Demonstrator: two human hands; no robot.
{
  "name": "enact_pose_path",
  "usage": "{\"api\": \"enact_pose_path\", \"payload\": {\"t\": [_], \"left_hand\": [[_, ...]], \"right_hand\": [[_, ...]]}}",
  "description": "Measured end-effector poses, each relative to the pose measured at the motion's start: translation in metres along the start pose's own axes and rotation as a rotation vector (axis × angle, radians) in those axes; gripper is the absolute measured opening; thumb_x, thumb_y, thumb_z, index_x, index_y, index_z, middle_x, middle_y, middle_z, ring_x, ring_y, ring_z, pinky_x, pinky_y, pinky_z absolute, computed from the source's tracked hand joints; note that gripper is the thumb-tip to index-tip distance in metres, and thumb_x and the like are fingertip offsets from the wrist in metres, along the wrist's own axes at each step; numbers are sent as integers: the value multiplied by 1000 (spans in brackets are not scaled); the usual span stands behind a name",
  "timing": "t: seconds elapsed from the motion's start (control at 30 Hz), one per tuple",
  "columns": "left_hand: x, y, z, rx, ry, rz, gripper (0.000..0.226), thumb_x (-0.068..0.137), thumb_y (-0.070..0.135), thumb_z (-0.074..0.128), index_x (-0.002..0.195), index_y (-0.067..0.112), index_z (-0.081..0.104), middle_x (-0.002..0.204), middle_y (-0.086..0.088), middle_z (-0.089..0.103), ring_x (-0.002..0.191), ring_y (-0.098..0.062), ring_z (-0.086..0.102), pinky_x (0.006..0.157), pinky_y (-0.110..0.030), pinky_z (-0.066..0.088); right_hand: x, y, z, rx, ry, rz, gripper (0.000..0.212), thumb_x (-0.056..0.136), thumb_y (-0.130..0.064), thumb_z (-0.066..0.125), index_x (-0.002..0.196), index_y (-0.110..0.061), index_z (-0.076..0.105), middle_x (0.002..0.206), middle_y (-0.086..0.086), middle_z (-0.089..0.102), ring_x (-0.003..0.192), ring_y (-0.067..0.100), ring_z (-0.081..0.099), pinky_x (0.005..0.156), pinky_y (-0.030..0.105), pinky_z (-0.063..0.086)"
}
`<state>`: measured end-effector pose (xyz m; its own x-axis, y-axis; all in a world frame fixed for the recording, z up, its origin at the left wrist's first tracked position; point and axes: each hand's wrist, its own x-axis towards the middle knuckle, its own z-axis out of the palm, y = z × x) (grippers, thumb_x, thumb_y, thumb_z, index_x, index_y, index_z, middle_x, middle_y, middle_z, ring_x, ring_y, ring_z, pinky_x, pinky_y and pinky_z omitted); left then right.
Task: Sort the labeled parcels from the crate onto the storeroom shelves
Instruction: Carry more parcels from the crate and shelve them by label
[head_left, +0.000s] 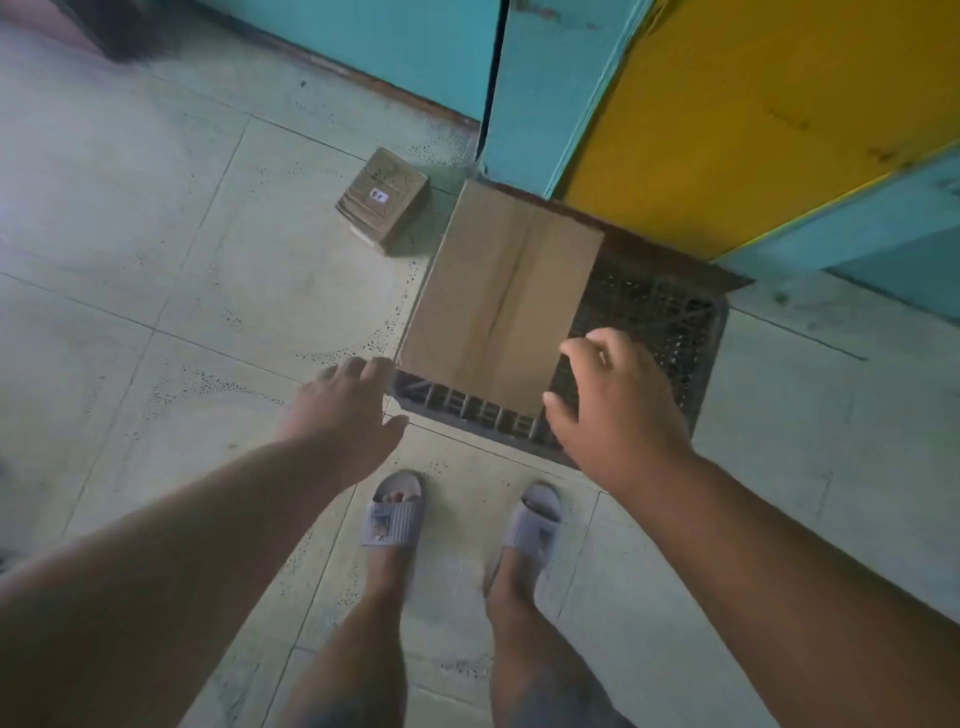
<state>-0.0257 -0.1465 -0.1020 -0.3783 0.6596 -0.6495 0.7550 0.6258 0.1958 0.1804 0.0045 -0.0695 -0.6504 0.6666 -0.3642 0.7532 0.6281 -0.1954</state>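
Note:
A dark plastic crate (670, 322) stands on the floor against the wall. A large brown cardboard parcel (498, 296) lies across its left part, sticking out over the rim. My left hand (348, 410) is at the parcel's near left corner, fingers straight, fingertips close to its edge. My right hand (618, 400) hovers over the parcel's near right corner with fingers loosely curved; I cannot tell whether it touches. A small brown parcel (383, 196) with a white label sits on the floor to the left of the crate.
The floor is pale tile (171, 270). A turquoise wall (395, 47) and a yellow panel (737, 114) rise right behind the crate. My two feet in grey slippers (395, 512) stand just in front of the crate.

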Motion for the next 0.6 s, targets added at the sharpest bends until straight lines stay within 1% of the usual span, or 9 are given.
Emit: {"api": "enact_pose_path", "payload": {"t": [0.07,0.13,0.2,0.27,0.33,0.4,0.47,0.5,0.6], "left_hand": [[39,-10,19,-102,-16,-41,64,92,37,62,147,18,36,144,-9,51,124,-30,53,96,-39,45],[68,-14,36,-236,-55,-88,64,95,37,59,150,18,33,141,-7,53,119,-26,56,88,-34,47],[86,-10,51,-401,-71,-118,49,98,37,55,142,19,45,115,2,60,95,-15,59,68,-26,45],[91,-2,57,-565,-26,-161,36,98,37,53,129,19,54,97,7,62,81,-10,57,59,-28,42],[82,5,52,-729,18,-193,30,97,35,53,122,18,54,95,5,62,79,-13,58,61,-31,46],[59,11,34,-879,33,-194,30,94,37,57,121,25,50,100,5,63,84,-17,61,64,-36,50],[30,19,5,-1034,42,-174,43,83,47,60,124,37,49,110,3,67,96,-23,65,77,-44,54],[13,25,-14,-1094,44,-164,49,78,49,59,126,44,49,114,3,68,101,-25,66,82,-44,53],[-44,43,-80,-1179,80,-117,60,78,39,62,132,58,46,117,13,67,111,-23,64,98,-48,51]], "right_hand": [[23,1,43,12,-69,96,49,95,-38,60,136,-15,47,148,21,39,128,39,45,99,47,45],[41,1,81,42,-152,200,54,98,-42,53,144,-21,34,157,23,26,133,41,43,100,46,45],[49,-1,109,122,-211,245,60,99,-45,52,149,-25,27,152,23,32,124,40,52,91,43,48],[50,-3,122,260,-218,289,61,98,-46,54,149,-29,28,143,17,42,114,34,57,81,36,47],[47,-4,111,348,-161,361,57,97,-47,54,147,-30,33,137,13,46,107,29,59,76,32,45],[38,-4,81,382,-74,369,50,98,-48,50,144,-28,40,132,12,51,103,26,59,76,33,48],[24,-5,37,425,5,332,46,101,-47,45,141,-24,45,130,12,56,108,27,59,82,35,50],[15,-5,10,448,35,313,45,102,-46,43,140,-23,46,130,12,57,112,27,59,84,35,48],[-23,-12,-81,482,99,232,49,103,-41,46,147,-22,38,139,9,56,121,26,58,87,32,45]]}}
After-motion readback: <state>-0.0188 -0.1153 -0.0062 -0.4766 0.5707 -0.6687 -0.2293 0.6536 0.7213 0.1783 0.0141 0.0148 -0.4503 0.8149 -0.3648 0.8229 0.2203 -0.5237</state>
